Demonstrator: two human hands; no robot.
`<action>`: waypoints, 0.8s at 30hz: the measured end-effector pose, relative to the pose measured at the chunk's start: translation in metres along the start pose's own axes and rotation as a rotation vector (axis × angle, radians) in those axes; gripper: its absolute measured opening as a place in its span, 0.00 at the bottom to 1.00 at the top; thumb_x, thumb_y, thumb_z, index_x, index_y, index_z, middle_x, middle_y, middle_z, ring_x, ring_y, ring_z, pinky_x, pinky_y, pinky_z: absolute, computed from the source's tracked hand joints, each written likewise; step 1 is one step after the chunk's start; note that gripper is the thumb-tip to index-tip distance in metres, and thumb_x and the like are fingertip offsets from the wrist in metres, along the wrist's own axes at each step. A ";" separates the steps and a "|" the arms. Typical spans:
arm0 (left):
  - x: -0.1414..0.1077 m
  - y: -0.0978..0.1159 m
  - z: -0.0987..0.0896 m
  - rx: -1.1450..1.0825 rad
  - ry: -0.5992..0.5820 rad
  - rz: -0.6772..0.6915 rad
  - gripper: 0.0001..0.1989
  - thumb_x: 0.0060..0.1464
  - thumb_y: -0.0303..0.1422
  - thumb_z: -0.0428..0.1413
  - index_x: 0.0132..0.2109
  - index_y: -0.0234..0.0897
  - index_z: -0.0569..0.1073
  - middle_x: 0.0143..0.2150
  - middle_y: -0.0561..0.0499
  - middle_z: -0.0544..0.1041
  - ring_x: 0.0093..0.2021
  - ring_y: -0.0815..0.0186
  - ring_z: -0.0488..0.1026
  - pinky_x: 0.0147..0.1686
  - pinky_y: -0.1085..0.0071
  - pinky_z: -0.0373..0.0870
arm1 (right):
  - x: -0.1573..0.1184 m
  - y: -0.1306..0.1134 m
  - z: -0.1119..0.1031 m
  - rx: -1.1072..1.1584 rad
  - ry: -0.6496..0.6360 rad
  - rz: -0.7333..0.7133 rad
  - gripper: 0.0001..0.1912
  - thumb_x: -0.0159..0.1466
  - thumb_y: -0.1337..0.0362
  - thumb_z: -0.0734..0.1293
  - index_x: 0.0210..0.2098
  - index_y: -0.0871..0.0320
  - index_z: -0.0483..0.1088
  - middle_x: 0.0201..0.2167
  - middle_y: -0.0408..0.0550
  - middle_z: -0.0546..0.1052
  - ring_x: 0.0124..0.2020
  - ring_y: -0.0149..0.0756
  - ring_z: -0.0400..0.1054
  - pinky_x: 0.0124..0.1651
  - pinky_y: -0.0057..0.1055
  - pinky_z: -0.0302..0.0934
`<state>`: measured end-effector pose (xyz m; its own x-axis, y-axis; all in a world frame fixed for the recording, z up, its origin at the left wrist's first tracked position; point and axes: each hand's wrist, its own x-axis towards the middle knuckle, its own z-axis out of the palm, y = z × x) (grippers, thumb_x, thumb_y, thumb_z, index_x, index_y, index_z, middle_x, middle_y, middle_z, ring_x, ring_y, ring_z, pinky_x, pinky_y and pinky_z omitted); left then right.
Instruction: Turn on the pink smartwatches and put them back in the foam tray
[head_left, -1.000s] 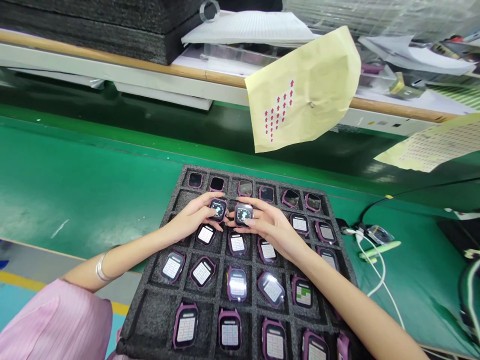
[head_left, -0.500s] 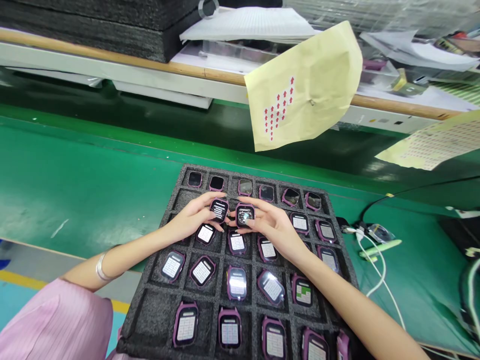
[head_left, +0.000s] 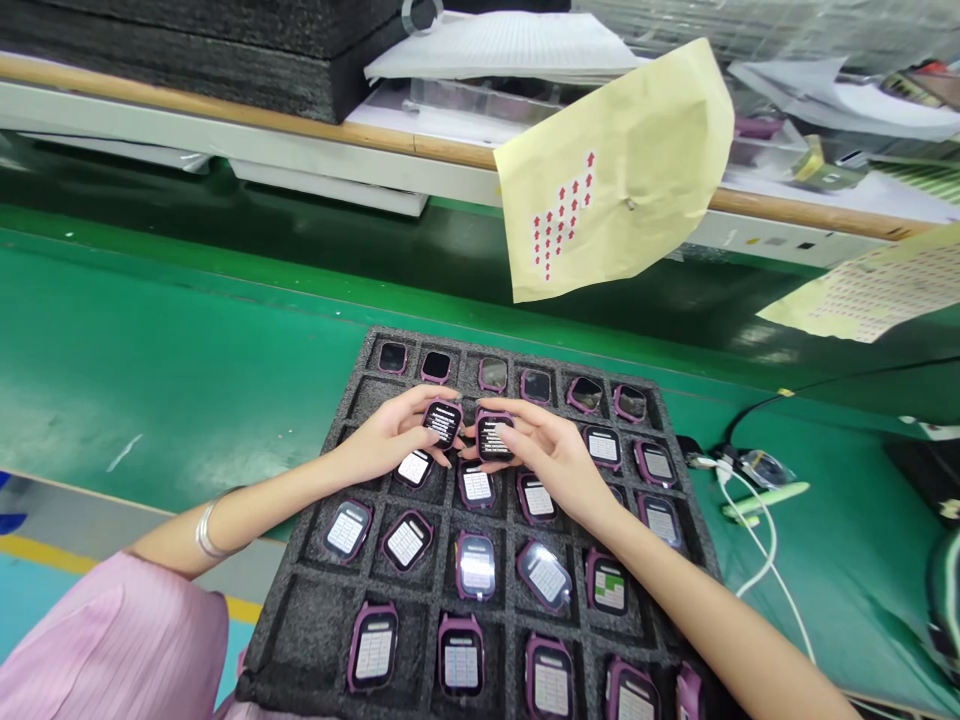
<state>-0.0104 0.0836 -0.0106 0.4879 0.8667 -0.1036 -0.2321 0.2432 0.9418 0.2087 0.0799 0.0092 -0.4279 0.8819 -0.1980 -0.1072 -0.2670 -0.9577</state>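
Above a black foam tray point(head_left: 300, 625) my two hands are side by side, each with a purple smartwatch. My left hand point(head_left: 390, 432) is closed on one watch point(head_left: 442, 422), its thumb at the lower left of the case. My right hand point(head_left: 551, 445) grips the other watch point(head_left: 492, 440), with the thumb on its screen. Both held screens are dark with white lines of text. Around them in the tray's compartments lie several more purple watches, many with lit white screens like this one point(head_left: 459, 655); the back row's screens are dark.
The tray stands on a green table point(head_left: 150, 370). At its right lie white cables point(head_left: 772, 560) and a light green tool point(head_left: 769, 497). A yellow sheet with red arrows point(head_left: 622, 200) hangs from the shelf, which holds black foam point(head_left: 187, 50) and papers point(head_left: 510, 45).
The right watch's screen has changed from a round pattern to lines of white text, and my right thumb has shifted slightly up on it. Both hands still hold their watches.
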 end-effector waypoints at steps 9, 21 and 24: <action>0.002 0.002 0.002 0.011 0.062 0.035 0.17 0.54 0.32 0.60 0.51 0.35 0.69 0.43 0.47 0.75 0.38 0.64 0.76 0.32 0.68 0.80 | -0.001 -0.001 0.000 -0.005 0.007 0.001 0.17 0.65 0.56 0.68 0.50 0.57 0.71 0.41 0.53 0.80 0.38 0.46 0.78 0.37 0.39 0.76; 0.001 0.005 0.002 -0.030 0.087 0.044 0.17 0.54 0.33 0.60 0.50 0.34 0.70 0.39 0.46 0.76 0.37 0.62 0.77 0.30 0.68 0.79 | -0.002 -0.002 0.001 -0.028 -0.047 -0.022 0.21 0.63 0.59 0.71 0.55 0.53 0.67 0.48 0.53 0.78 0.44 0.47 0.76 0.47 0.46 0.73; 0.001 0.005 0.001 -0.050 0.093 0.054 0.17 0.54 0.33 0.60 0.49 0.34 0.71 0.42 0.45 0.76 0.36 0.62 0.77 0.30 0.67 0.79 | -0.002 -0.003 0.002 -0.061 -0.103 -0.025 0.28 0.58 0.65 0.75 0.56 0.52 0.65 0.52 0.52 0.75 0.49 0.46 0.74 0.56 0.46 0.68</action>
<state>-0.0104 0.0849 -0.0053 0.3937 0.9153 -0.0846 -0.2984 0.2144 0.9300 0.2080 0.0781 0.0130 -0.5163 0.8424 -0.1546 -0.0658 -0.2189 -0.9735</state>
